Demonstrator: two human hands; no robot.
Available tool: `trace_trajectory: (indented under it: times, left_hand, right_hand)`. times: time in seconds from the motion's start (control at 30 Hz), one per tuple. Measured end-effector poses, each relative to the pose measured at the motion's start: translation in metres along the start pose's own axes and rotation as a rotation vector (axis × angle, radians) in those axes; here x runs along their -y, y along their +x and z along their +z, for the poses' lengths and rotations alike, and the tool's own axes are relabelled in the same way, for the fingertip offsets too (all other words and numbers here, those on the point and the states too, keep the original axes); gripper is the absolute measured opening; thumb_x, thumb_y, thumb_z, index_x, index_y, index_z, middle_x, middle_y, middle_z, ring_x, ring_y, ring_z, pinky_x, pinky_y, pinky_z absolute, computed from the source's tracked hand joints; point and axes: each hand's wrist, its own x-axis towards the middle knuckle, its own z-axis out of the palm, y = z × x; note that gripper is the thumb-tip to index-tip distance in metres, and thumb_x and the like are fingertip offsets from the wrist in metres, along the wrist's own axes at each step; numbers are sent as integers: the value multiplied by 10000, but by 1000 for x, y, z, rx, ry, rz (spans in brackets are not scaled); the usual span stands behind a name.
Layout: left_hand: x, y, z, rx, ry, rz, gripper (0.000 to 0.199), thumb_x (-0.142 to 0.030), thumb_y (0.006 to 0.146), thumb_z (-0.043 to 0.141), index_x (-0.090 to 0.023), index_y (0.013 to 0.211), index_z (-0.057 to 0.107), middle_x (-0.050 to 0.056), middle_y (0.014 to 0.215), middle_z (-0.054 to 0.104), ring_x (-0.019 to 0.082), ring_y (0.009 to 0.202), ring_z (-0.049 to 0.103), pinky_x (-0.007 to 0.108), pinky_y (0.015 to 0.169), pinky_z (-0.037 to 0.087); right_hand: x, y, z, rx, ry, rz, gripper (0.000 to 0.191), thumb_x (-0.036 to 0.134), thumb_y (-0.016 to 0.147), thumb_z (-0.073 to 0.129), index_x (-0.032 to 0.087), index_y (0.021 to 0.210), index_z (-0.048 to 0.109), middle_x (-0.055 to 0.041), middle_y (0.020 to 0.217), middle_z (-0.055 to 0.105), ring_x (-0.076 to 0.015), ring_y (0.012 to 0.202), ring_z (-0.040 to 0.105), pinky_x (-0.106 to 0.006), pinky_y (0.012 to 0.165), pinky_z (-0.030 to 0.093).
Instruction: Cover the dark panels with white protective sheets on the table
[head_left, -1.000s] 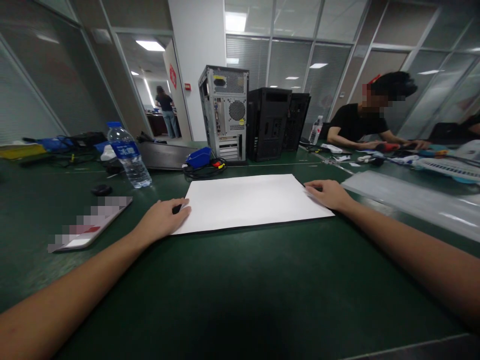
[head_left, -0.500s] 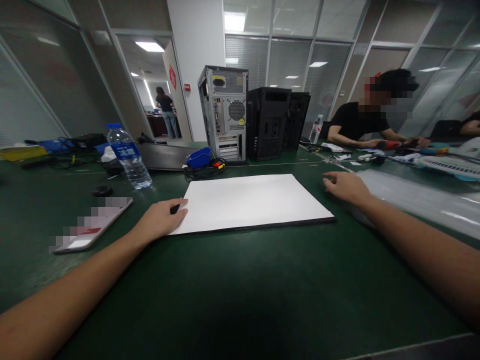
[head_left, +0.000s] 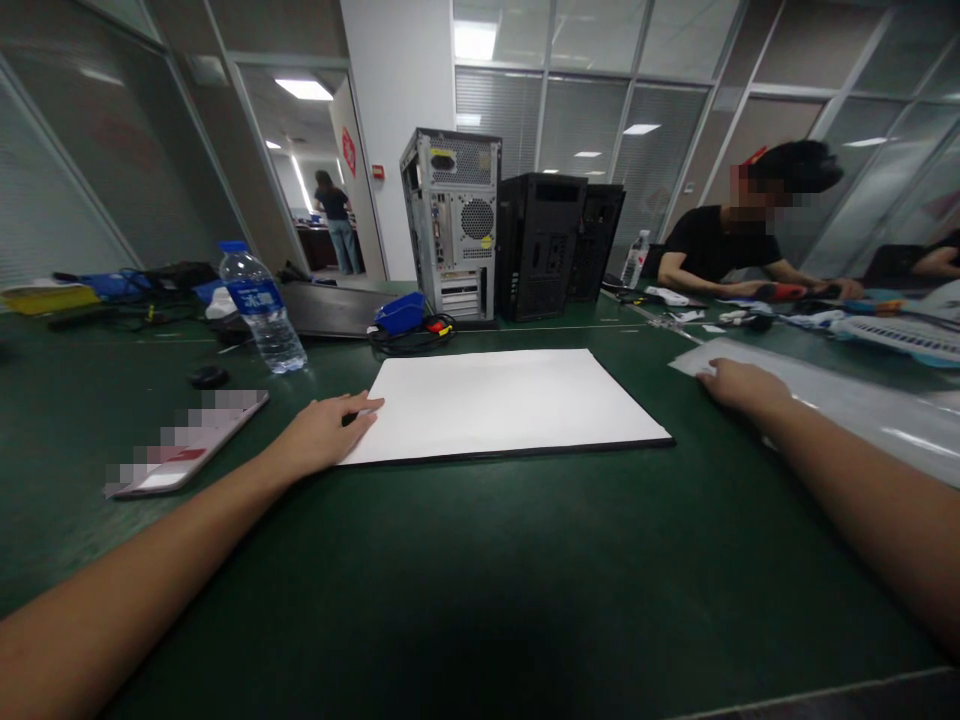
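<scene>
A flat white panel [head_left: 502,405] with a thin black edge lies in front of me on the green table. At its left edge is my left hand [head_left: 324,430], the thumb and a finger lying over the white surface and the other fingers mostly hidden; it holds the panel there. To the right of the panel, my right hand [head_left: 744,388] has its fingers closed on the left end of a clear plastic sheet [head_left: 847,400]. The sheet's corner sticks out beyond my fingertips, while its far end runs out of view on the right.
Computer cases [head_left: 457,225] stand behind the panel. A water bottle [head_left: 262,310], a phone-like slab [head_left: 187,455] and a round black object [head_left: 208,377] are on the left. Cables and a blue item [head_left: 400,314] lie behind. A co-worker [head_left: 724,245] sits across, right.
My right hand has moved right and its fingers have closed on the plastic sheet, whose near-left corner has shifted. My left hand stays at the panel's edge.
</scene>
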Motion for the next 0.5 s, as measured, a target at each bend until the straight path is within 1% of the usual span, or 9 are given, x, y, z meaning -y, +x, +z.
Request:
trace_trajectory:
  times: [0.1, 0.2, 0.27, 0.33, 0.4, 0.43, 0.5]
  left_hand:
    - [-3, -1, -1, 67, 35, 9, 591, -532, 938, 326, -287, 1438, 522, 60, 1547, 424, 338, 1430, 378, 626, 1141, 252]
    - [-4, -1, -2, 78, 43, 18, 610, -559, 946, 300, -290, 1458, 495, 71, 1568, 389, 355, 1439, 358, 655, 1133, 232]
    - [-4, -1, -2, 82, 44, 17, 610, -566, 945, 301, -297, 1457, 496, 68, 1569, 388, 361, 1436, 361, 658, 1132, 229]
    - [-4, -1, -2, 87, 48, 14, 608, -567, 944, 302, -305, 1456, 497, 61, 1567, 393, 362, 1431, 370, 650, 1133, 235]
    - [-4, -1, -2, 89, 53, 13, 610, -571, 943, 297, -310, 1457, 496, 62, 1564, 400, 357, 1429, 376, 632, 1135, 247]
    - [-5, -1, -3, 88, 55, 12, 614, -576, 942, 294, -310, 1458, 495, 67, 1563, 402, 353, 1430, 375, 623, 1135, 252]
    - [-5, -1, -3, 92, 56, 9, 627, -587, 940, 287, -306, 1463, 489, 76, 1564, 401, 347, 1436, 367, 608, 1137, 259]
  right_hand:
    - [9, -5, -3, 21, -10, -35, 469, 323, 895, 496, 169, 1323, 613, -277, 1241, 610, -351, 1030, 621, -435, 783, 435]
    - [19, -12, -8, -6, -19, -88, 526, 240, 867, 494, 224, 1388, 567, -237, 1316, 584, -343, 1065, 606, -428, 790, 427]
    - [27, -17, -12, -26, -22, -127, 520, 234, 863, 497, 230, 1377, 580, -227, 1319, 584, -341, 1072, 601, -427, 798, 424]
    - [34, -21, -16, -43, -20, -166, 481, 264, 871, 506, 235, 1339, 611, -212, 1302, 599, -339, 1073, 598, -431, 815, 428]
    - [42, -24, -18, -55, -13, -204, 452, 351, 891, 510, 249, 1316, 624, -182, 1271, 624, -334, 1066, 599, -443, 838, 442]
    - [46, -24, -18, -58, -7, -220, 462, 413, 900, 505, 251, 1316, 622, -170, 1252, 637, -331, 1060, 601, -450, 849, 451]
    - [52, -24, -15, -63, 4, -248, 545, 543, 903, 478, 236, 1336, 603, -162, 1240, 643, -330, 1065, 601, -461, 872, 465]
